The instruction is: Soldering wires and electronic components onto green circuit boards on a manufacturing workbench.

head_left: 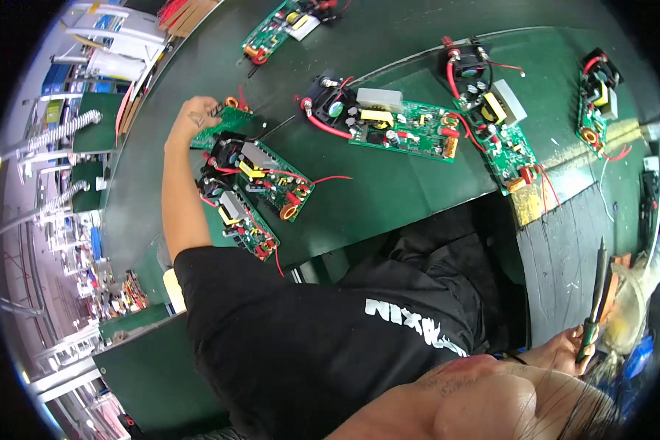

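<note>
At the far left of the bench, my left arm is stretched out. The fingers of my left hand are closed over a green circuit board that carries a copper-wound coil, and part of the board is hidden under them. Beside it lie two more boards with black fans, a nearer circuit board and a middle circuit board, close together with red wires trailing. At the lower right, my right hand grips the dark green handle of a soldering iron, its tip pointing up and away.
Several similar assemblies lie on the green bench: a central circuit board, a right one, a far-right one and a back one. A grey panel and a cloudy plastic bag are near the iron.
</note>
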### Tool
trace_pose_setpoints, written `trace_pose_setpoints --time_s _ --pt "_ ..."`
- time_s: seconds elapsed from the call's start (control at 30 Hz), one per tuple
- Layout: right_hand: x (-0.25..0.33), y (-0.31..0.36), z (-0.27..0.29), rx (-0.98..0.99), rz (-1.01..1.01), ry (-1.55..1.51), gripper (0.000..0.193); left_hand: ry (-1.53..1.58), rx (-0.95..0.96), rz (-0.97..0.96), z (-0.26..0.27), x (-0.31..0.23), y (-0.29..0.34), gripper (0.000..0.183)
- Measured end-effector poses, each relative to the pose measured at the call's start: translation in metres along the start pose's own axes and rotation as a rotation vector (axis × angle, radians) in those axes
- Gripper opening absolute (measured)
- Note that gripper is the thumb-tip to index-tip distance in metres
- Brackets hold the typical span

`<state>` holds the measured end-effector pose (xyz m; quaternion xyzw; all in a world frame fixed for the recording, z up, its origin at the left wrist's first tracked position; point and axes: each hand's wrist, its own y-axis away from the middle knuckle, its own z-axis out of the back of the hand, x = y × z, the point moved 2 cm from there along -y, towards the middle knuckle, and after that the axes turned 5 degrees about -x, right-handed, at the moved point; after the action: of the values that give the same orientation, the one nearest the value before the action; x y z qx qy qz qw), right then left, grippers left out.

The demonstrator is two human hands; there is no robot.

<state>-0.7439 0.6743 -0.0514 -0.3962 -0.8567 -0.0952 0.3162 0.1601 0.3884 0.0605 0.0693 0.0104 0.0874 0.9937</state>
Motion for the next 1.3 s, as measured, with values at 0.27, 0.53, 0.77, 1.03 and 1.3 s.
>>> trace_pose_setpoints --time_s 0.27,0.53,0.77,1.03,1.3 --pt "-0.001 0.016 0.004 -0.031 0.043 0.095 0.023 0.084 -0.031 -0.060 0.052 0.035 -0.001 0.035" --pt "-0.003 0.030 0.022 0.002 0.026 0.008 0.028 1.146 -0.438 -0.096 0.154 0.015 -0.019 0.037" --pt "0.014 0.054 0.054 -0.003 0.105 -0.040 0.029 0.934 -0.546 -0.322 0.248 -0.170 -0.082 0.046" --pt "0.044 0.097 0.082 -0.180 0.272 -0.003 0.029 1.033 -0.369 -0.973 0.221 -0.439 -0.070 0.046" --pt "0.069 0.144 0.099 -0.177 0.385 -0.010 0.028 0.320 -0.353 -1.591 0.073 -0.624 0.009 0.026"
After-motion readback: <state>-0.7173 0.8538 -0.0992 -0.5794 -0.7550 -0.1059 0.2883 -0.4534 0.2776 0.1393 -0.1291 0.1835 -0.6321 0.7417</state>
